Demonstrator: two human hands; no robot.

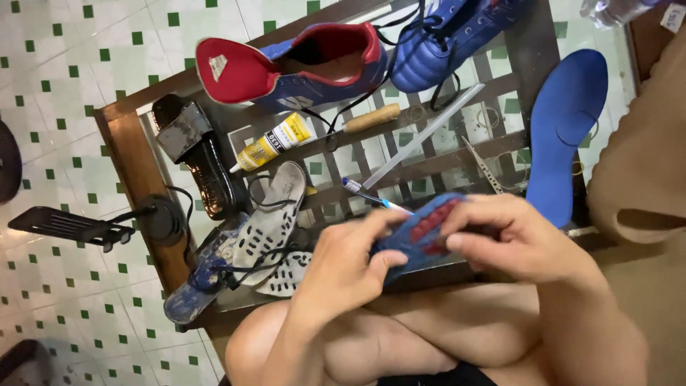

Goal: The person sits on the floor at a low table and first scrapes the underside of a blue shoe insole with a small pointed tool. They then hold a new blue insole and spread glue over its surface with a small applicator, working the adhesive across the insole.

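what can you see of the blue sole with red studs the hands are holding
The blue rubber-looking shoe sole with red studs is a flat, curved piece, stud side facing up, held tilted over the glass-topped wooden table. The left hand grips its lower end with fingers curled under and the thumb on top; the right hand covers its upper end, fingers pressing on the studs. Its middle shows; both ends are hidden. No shoe upper is seen attached to it.
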